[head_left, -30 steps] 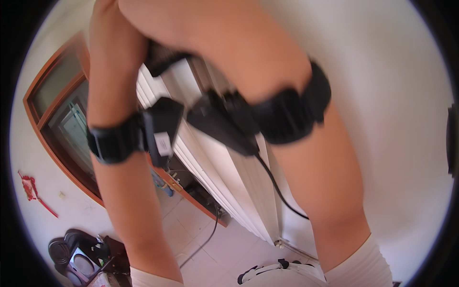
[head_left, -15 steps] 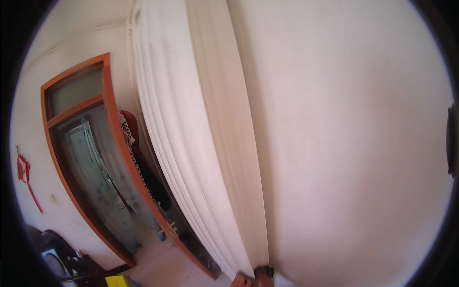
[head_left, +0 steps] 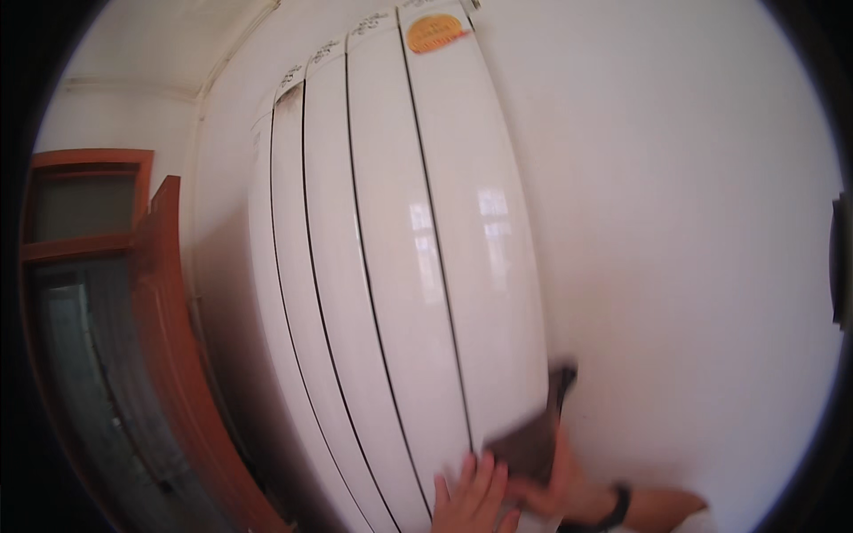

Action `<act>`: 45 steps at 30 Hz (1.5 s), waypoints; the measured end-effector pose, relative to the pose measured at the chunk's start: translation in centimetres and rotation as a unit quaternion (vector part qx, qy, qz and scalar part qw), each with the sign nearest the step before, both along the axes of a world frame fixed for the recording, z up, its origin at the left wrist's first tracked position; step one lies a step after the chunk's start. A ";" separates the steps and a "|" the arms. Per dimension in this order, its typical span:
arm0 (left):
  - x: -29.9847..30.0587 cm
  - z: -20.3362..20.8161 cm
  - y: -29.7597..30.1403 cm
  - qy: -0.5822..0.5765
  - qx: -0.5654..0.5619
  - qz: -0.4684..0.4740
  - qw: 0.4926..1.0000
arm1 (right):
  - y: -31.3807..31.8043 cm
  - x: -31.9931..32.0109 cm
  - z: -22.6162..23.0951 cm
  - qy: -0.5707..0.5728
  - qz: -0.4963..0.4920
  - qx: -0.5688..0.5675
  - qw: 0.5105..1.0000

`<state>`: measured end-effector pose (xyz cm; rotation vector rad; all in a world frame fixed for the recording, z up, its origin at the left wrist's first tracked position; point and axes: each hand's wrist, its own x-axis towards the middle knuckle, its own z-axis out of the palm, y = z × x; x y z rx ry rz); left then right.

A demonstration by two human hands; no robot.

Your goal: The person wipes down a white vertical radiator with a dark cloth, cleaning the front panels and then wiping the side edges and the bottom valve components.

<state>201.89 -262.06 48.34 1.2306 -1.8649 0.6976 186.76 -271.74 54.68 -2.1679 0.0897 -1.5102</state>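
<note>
A tall white radiator (head_left: 382, 266) of several vertical panels stands against the wall, with dark gaps between the panels. My left hand (head_left: 471, 502) rests low on its front, fingers spread. Just right of it, my right hand (head_left: 562, 480) grips a dark brown cloth (head_left: 526, 444) against the lower part of the rightmost panel. One end of the cloth sticks out past the panel's right edge, toward the wall. Motion blurs the cloth and both hands slightly. A black band (head_left: 617, 506) circles my right wrist.
A plain white wall (head_left: 675, 266) rises close on the right. To the left stands a reddish-brown door (head_left: 169, 293), ajar, beside a framed doorway with a glass pane (head_left: 84, 206) above. An orange sticker (head_left: 435, 34) marks the radiator's upper right.
The view has swung from the radiator's side to its front panels. Both hands, barely showing at the lower edge before, now reach further in, and the cloth has come into clear view.
</note>
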 end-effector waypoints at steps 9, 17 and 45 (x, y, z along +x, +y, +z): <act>6.5 19.0 7.1 -0.011 -0.184 -0.062 0.981 | 0.3 4.7 47.9 -0.164 -0.472 -0.206 0.841; 7.4 18.5 1.0 0.017 -0.245 -0.176 0.953 | 0.3 4.4 24.2 0.190 -0.395 -0.475 0.763; 4.6 30.4 -3.3 -0.122 -0.260 0.004 0.958 | 4.6 -0.2 25.5 0.164 -0.462 -0.485 0.724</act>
